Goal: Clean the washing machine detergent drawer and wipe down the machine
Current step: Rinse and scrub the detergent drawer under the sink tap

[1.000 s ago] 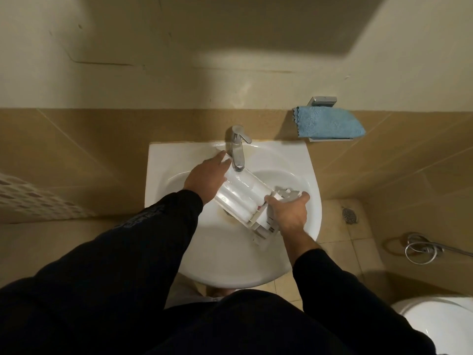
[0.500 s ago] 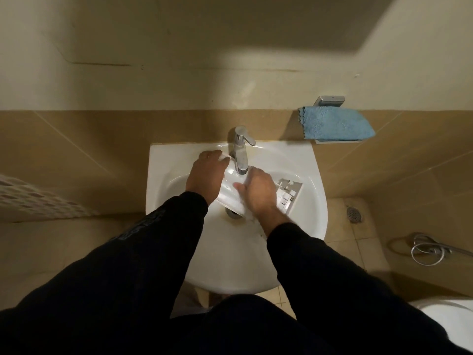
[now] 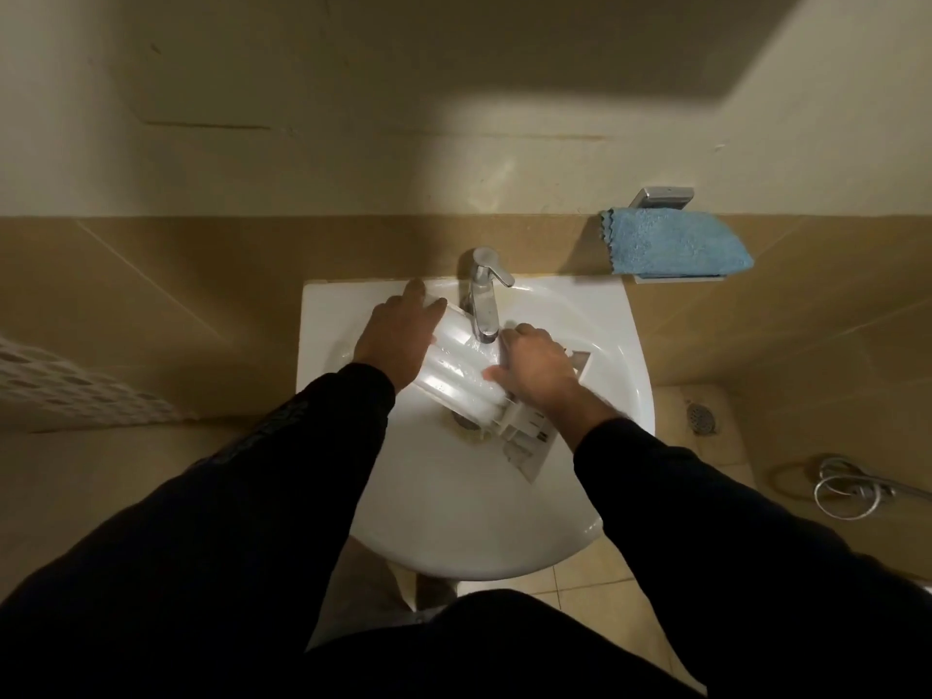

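1. Detergent drawer (image 3: 456,378) lies slantwise in sink (image 3: 454,502), under tap (image 3: 483,300)
2. Left hand (image 3: 398,340) grip wraps drawer's far end; right hand (image 3: 537,368) presses its middle, fingers curled onto it
3. Advice: steady with left, rub each compartment under the spout, tilt to drain

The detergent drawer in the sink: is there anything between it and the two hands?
Nothing visible. The left hand holds the far end of the detergent drawer directly, and the right hand lies on its top, under the faucet. No cloth or tool separates them; the blue cloth sits on the wall shelf.
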Demonstrator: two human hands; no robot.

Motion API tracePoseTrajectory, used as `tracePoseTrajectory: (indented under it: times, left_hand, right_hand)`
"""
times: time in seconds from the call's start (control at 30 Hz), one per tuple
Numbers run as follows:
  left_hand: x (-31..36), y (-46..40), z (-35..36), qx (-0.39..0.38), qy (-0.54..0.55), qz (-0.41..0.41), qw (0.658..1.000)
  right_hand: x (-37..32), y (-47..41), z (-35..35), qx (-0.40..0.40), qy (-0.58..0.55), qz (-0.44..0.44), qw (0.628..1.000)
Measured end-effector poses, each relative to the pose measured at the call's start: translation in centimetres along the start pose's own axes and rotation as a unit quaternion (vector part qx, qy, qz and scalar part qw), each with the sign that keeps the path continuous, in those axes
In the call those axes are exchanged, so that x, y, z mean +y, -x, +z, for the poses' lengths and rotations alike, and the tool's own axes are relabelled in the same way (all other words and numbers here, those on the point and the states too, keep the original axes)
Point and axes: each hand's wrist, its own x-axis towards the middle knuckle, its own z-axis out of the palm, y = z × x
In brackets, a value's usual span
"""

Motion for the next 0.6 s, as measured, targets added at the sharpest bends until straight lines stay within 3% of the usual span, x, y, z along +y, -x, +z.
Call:
tracePoseTrajectory:
  times: [0.1, 0.23, 0.4, 0.5, 0.6]
  left_hand:
    - [2.1, 0.9, 1.5, 0.045, -0.044, 0.028, 0.998]
    - [2.3, 2.1, 3.4, 0.024, -0.073, 0.051, 0.996]
    - [0.4, 1.7, 2.8, 0.028, -0.079, 0.064, 0.994]
    - [0.3, 2.1, 2.6, 0.022, -0.079, 0.053, 0.995]
    - [0.3, 3.0, 2.7, 0.018, -0.075, 0.046, 0.996]
  right_hand:
    - [0.7, 0.8, 1.3, 0.014, -0.02, -0.018, 1.0]
    - [1.9, 1.4, 1.7, 0.049, -0.023, -0.009, 0.998]
    - [1.7, 1.6, -0.1, 0.038, 0.093, -0.005, 0.995]
    - [0.9, 1.4, -0.5, 0.029, 0.08, 0.024, 0.996]
    - [0.4, 1.6, -0.3, 0.044, 0.059, -0.004, 0.997]
